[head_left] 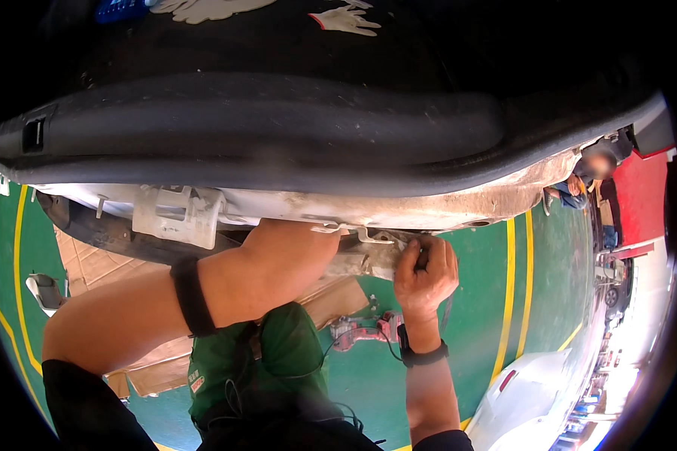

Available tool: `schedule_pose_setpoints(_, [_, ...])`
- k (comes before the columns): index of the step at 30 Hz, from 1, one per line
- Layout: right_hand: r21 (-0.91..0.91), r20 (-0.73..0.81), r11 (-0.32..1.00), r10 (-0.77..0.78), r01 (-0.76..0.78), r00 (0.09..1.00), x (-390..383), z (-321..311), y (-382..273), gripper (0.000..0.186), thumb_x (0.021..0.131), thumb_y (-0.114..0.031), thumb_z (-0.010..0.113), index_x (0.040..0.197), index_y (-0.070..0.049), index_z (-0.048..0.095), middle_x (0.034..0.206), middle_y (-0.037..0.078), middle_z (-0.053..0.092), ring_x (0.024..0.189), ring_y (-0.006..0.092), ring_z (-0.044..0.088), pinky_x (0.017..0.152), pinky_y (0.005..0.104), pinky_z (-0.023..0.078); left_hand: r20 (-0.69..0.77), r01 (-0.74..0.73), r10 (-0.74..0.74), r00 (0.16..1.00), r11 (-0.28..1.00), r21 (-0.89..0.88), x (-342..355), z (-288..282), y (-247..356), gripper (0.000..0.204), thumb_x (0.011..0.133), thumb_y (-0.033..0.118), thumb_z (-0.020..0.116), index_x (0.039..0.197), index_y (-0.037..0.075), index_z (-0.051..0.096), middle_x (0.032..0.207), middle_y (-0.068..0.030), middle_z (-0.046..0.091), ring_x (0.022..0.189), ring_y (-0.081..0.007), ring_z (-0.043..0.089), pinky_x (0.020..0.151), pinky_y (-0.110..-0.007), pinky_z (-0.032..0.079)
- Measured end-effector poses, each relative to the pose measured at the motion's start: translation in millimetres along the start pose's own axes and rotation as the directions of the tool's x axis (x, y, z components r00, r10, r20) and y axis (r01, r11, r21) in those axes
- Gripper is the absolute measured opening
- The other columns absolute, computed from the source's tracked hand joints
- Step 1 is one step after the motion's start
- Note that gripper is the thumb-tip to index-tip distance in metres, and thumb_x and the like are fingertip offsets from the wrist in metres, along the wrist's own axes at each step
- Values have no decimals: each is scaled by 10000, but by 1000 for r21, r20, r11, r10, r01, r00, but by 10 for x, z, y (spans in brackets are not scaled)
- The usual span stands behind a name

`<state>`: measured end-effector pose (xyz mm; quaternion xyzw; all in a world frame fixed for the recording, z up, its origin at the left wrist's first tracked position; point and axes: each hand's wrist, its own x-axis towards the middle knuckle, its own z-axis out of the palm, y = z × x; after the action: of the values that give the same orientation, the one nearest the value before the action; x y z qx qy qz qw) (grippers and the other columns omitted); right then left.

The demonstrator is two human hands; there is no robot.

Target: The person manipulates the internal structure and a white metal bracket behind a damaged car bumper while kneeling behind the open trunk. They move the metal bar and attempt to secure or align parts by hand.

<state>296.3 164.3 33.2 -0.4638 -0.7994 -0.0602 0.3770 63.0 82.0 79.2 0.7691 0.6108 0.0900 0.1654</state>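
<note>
Across the view runs the rear edge of a car's open boot, with a black plastic sill trim point(278, 150) above a dirty white body panel point(429, 207). My left hand point(308, 244) reaches in under that panel, and its fingers are hidden behind it. Just to its right, a grimy pale metal part point(380, 259) sits below the panel's lower edge. My right hand point(427, 274) is closed at the right end of this part; what lies inside the fingers is hidden. A white bracket point(177, 214) hangs from the panel left of my hands.
A red-and-grey power tool point(365, 331) lies on the green floor below my hands. Flattened cardboard point(90, 255) is spread beneath the car. A white bumper cover point(523, 398) lies at lower right. Work gloves point(346, 19) rest in the boot. Another person point(579, 184) crouches at right.
</note>
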Motion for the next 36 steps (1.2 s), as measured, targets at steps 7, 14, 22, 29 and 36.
schedule_pose_setpoints(7, [-4,8,1000,16,-16,1000,-14,5,-20,56,828,-73,671,788,-85,633,638,55,507,574,272,519,512,414,409,9,-36,37,999,999,-7,25,0,-26,164,957,168,550,1054,51,613,870,-169,709,777,-368,718,615,-475,567])
schedule_pose_setpoints(14, [-18,-6,1000,23,-23,1000,-39,-38,22,67,824,-68,669,771,-83,632,643,53,514,583,269,526,518,404,413,327,104,-11,945,958,-267,181,166,-426,410,1039,373,496,1363,132,565,1093,-160,718,919,-387,697,791,-502,557])
schedule_pose_setpoints(22, [5,16,1000,19,-19,1000,16,-4,-61,61,804,-54,673,770,-89,636,651,53,535,589,271,539,529,403,430,312,-8,18,950,999,-34,285,652,-716,410,1051,330,446,1389,129,561,1366,-158,616,1233,-375,581,1076,-463,441])
schedule_pose_setpoints(29, [-23,11,999,29,-29,1000,-2,-25,-10,65,808,-53,668,768,-86,629,652,52,530,586,272,530,526,410,425,91,180,-157,983,914,-363,-42,-52,-409,274,1011,227,516,1123,11,642,1119,-209,681,995,-392,667,919,-493,510])
schedule_pose_setpoints(36, [-38,2,999,-2,2,1000,14,2,-44,56,816,-57,655,774,-83,629,653,58,531,587,277,530,525,416,422,-10,12,-15,1000,977,-211,-144,-12,-324,291,1056,275,499,1074,12,623,854,-246,680,755,-431,681,647,-526,546])
